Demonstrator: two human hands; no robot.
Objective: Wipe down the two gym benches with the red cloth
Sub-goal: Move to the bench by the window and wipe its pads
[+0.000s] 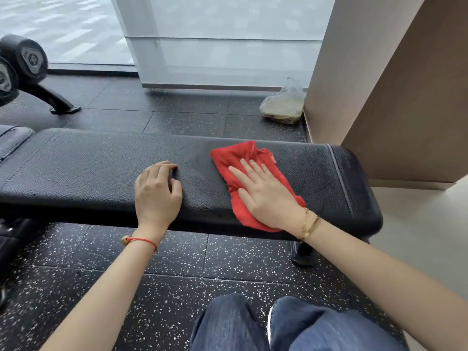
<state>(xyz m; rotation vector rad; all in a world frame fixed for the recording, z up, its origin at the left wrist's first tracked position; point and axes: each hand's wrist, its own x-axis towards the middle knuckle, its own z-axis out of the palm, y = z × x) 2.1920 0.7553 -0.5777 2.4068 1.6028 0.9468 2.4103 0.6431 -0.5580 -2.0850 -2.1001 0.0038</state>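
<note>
right hand (263,196) flat, fingers spread, on crumpled red cloth (235,158) atop black pebbled bench (88,168); left hand (157,193) loosely curled, empty

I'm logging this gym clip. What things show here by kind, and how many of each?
Benches: 2, main bench, second bench
Red cloth: 1, under right hand; left hand bare
Dumbbells: 2
Plastic bag: 1
Total: 6

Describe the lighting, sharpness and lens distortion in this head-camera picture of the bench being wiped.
Head view: soft daylight, no hard shadows; a dull sheen on the black bench; red cloth and right hand sharp; jeans at the bottom edge blurred; wide-angle bowing curves the bench's edges.
</note>
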